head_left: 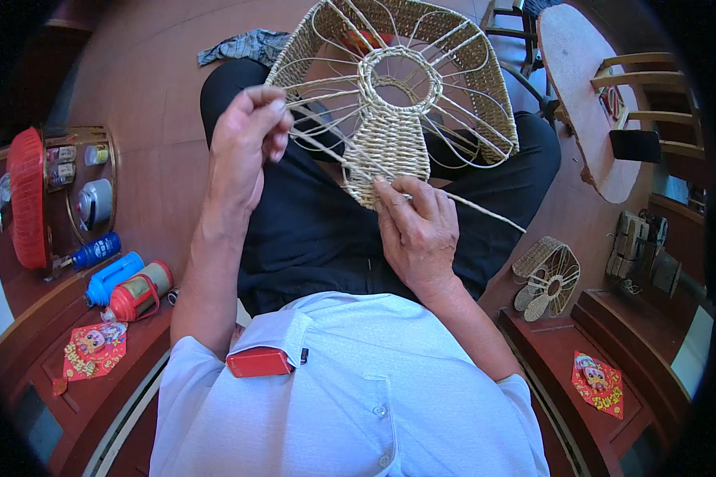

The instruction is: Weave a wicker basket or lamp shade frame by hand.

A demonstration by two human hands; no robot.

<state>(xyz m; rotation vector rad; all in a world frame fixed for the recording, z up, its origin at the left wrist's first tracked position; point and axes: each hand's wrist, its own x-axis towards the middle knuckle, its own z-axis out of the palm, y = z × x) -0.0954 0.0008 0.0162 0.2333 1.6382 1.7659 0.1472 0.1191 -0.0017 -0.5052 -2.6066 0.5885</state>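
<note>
Woven straw piece (390, 143) lay over the lap, on dark trousers (310, 238). It had a densely plaited tongue nearest the body, a round ring (365, 79) beyond it, paired spokes, and a wide woven band (489, 87) curving around the far side.

Left hand (243, 131) was raised to the left of the tongue; its fingers were curled, thumb against forefinger, grasping a straw strand (318, 145) that slanted down to the tongue. Right hand (419, 226) rested at the tongue's near end, its fingers gripping the weave there. A straw end (489, 213) stuck out to the right of that hand; whether it belonged to the same strand could not be told.

Surroundings: a smaller woven piece (546, 278) stood at lower right, near a red-brown step. Three flasks (113, 278) lay at left, beside a rack with a red cover (25, 199). A crumpled cloth (247, 46) was on the floor beyond the left knee; an oval surface (577, 56) stood at upper right
</note>
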